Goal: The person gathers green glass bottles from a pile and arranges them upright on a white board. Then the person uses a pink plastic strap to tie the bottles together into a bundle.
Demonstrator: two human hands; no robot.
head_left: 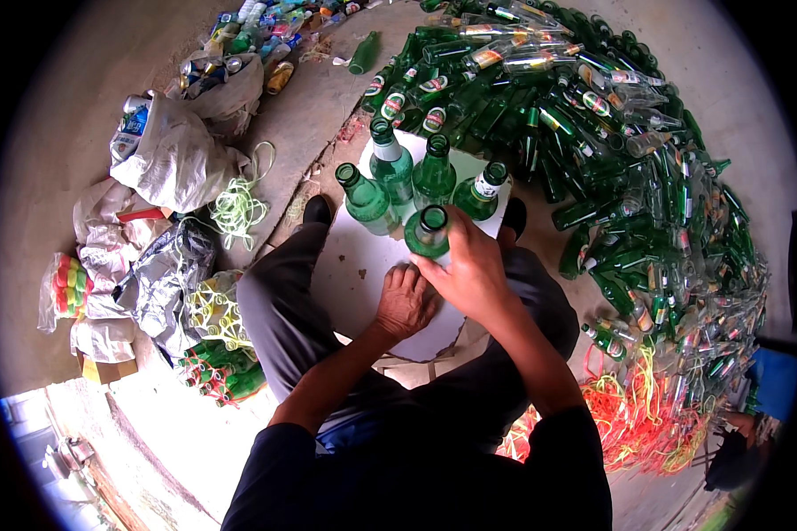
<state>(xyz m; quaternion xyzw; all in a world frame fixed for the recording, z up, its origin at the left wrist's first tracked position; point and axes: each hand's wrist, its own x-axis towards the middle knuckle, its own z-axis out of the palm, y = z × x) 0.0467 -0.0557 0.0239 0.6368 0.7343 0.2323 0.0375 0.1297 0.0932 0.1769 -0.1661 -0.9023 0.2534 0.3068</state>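
My right hand [471, 273] is wrapped round a green glass bottle [427, 234], holding it upright over the near part of a white board [341, 270] between my knees. Beside that bottle's lower end, my left hand [406, 303] lies on the board with its fingers stretched forward and nothing visible in it. Several more green bottles stand uncapped on the far part of the board: one at the left [367, 203], one with a pale neck band [390, 164], one in the middle [434, 174] and one at the right [480, 195]. The held bottle's base is partly hidden by my hands.
A large heap of green and clear bottles [540, 106] curves round the far and right sides. Tangled red and yellow string [629, 416] lies at the lower right. On the left are white sacks [173, 159], pale green string [237, 208] and a tied bundle of green bottles [226, 372].
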